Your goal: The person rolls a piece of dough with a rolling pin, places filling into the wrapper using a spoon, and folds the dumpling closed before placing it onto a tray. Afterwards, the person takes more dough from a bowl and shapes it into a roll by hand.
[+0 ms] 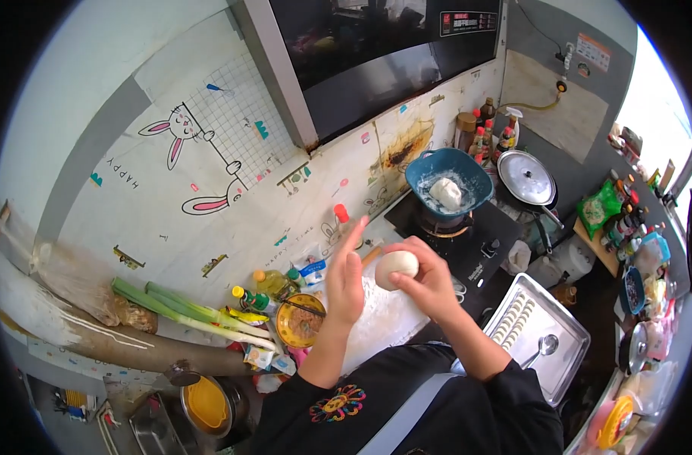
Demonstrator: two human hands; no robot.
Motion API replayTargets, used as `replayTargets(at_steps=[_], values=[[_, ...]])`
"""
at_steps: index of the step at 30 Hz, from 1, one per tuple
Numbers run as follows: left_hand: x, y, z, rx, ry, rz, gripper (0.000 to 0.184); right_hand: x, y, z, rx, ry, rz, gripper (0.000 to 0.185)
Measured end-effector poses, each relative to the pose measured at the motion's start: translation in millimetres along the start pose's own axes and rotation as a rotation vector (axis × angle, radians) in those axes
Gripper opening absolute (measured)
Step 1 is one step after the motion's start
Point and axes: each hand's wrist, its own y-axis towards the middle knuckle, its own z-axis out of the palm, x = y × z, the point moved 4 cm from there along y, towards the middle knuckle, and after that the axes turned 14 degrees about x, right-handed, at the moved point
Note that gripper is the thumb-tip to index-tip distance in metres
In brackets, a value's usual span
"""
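My right hand (pixel 429 277) holds a smooth, round ball of dough (pixel 396 267) above the floured board (pixel 380 315). Beside it my left hand (pixel 347 284) is raised with its fingers stretched out, palm toward the dough and a small gap between. A larger lump of dough (pixel 446 194) sits in a floury blue bowl (pixel 479 182) on the stove. To the left of the board is a yellow bowl of filling (pixel 297 322) with chopsticks across it. Part of a rolling pin (pixel 372 256) shows behind my hands.
At right, a metal tray (pixel 569 360) carries rows of dumplings (pixel 514 322) and a spoon (pixel 547 345). A lidded pan (pixel 526 178) stands by the black stove (pixel 475 254). Leeks (pixel 194 311) and an oil bottle (pixel 274 283) are at left. Bottles crowd the right counter.
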Motion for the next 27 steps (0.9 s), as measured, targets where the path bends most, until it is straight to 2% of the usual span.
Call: replayTargets(at_steps=[2, 4, 5, 6, 7, 8, 10, 11, 12, 14, 15, 18, 19, 22, 25, 27], values=[[18, 3, 33, 0.149, -0.5, -0.06, 0.078, 7, 5, 25, -0.019, -0.228, -0.122, 0.052], [15, 2, 45, 0.053, -0.486, -0.048, 0.085, 8, 9, 27, -0.137, -0.175, -0.131, 0.065], [6, -8, 51, 0.112, -0.315, -0.016, 0.088, -4, 14, 17, -0.112, -0.119, -0.13, 0.072], [-1, -14, 61, 0.168, -0.283, 0.068, 0.089, -7, 24, 6, -0.09, -0.059, -0.125, 0.08], [1, -16, 61, 0.163, -0.274, 0.065, 0.089, -8, 26, -2, -0.112, 0.149, -0.019, 0.085], [6, -16, 60, 0.157, -0.264, 0.066, 0.088, -5, 28, -3, -0.132, 0.161, -0.003, 0.088], [13, -7, 51, 0.088, -0.291, 0.04, 0.089, -20, 25, 11, -0.036, -0.013, -0.085, 0.086], [11, 0, 44, 0.026, -0.332, 0.01, 0.089, -11, 18, 27, -0.026, 0.091, -0.123, 0.085], [3, 14, 31, -0.087, -0.422, -0.055, 0.091, -7, 13, 38, -0.059, 0.037, -0.021, 0.089], [0, 31, 12, -0.176, -0.387, -0.018, 0.093, 21, -5, 61, -0.125, -0.175, -0.32, 0.091], [-1, 35, 6, -0.221, -0.369, 0.0, 0.094, 28, -7, 66, -0.105, -0.18, -0.34, 0.083], [-9, 8, 32, 0.051, -0.291, 0.03, 0.097, 16, 13, 36, -0.026, -0.078, -0.153, 0.075], [-6, -7, 44, 0.197, -0.362, 0.027, 0.097, 13, 23, 21, -0.051, -0.07, -0.13, 0.098], [-20, -25, 72, 0.118, -0.204, 0.121, 0.095, -2, 42, -4, -0.181, 0.164, -0.041, 0.095], [-11, -3, 42, 0.038, -0.235, 0.107, 0.095, 17, 23, 21, -0.051, -0.157, -0.127, 0.085], [-12, 17, 19, -0.111, -0.291, 0.05, 0.094, 20, 2, 57, -0.095, -0.158, -0.151, 0.083]])
